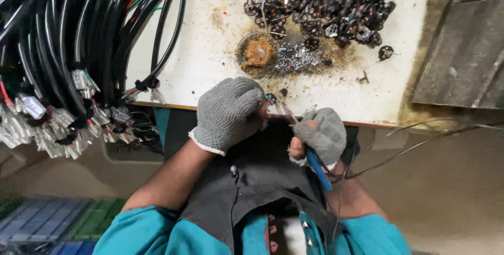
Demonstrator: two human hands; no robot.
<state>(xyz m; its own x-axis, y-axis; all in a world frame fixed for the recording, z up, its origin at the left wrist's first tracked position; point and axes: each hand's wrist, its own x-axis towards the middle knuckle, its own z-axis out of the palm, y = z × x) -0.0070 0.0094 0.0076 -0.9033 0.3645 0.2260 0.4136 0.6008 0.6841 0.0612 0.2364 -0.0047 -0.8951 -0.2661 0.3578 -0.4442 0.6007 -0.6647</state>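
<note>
While the right hand (320, 137) grips blue-handled pliers (310, 150), the fisted left hand (227, 112) pinches a small plug (270, 98); slipping could nick fingers.

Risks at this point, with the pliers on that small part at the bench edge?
1. The left hand pinches a small dark part right by the pliers tips held in the right hand; a slip could nip the glove.
2. The work sits over the lap, off the table edge; a dropped part may be lost.
3. The hanging black cables crowd the left hand and could snag.
</note>
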